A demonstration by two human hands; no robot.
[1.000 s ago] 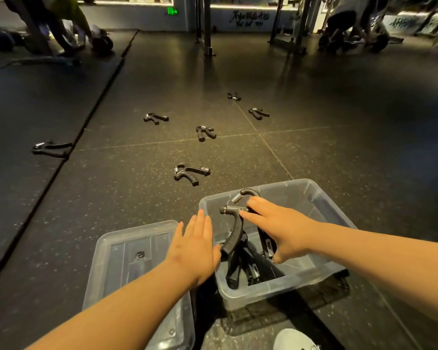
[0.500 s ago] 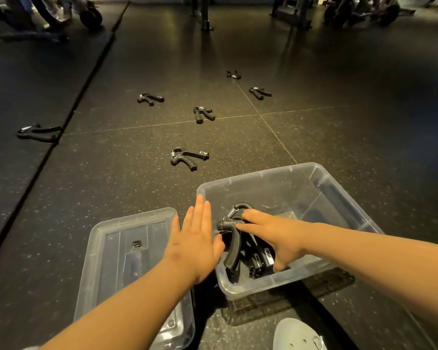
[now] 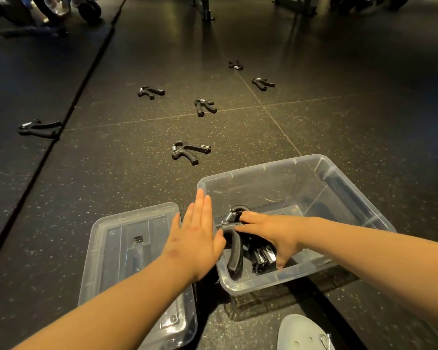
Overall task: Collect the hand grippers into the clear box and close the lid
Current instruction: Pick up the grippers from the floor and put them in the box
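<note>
You're early in the job, by my reading. Your right hand [image 3: 271, 233] grips one hand gripper [image 3: 234, 251] by its spring end, low inside the clear box [image 3: 339, 188] at lower centre, where at least one more lies on the bottom. Your left hand [image 3: 195, 243] is flat, fingers straight, holding nothing, at the box's left wall; I can't tell if it touches.

Six wait on the floor:
- the nearest floor gripper [image 3: 189, 152], just above the box
- a centre gripper [image 3: 204, 107]
- an upper-left gripper [image 3: 151, 92]
- two far grippers [image 3: 262, 83]
- a left-edge gripper [image 3: 39, 127] by the mat seam

The lid [image 3: 116, 248] lies just left of the box, not yet on.

Your right forearm crosses the near rim, so lift upward to clear it. The floor above the box looks open; your shoe [image 3: 304, 334] sits at the bottom edge
</note>
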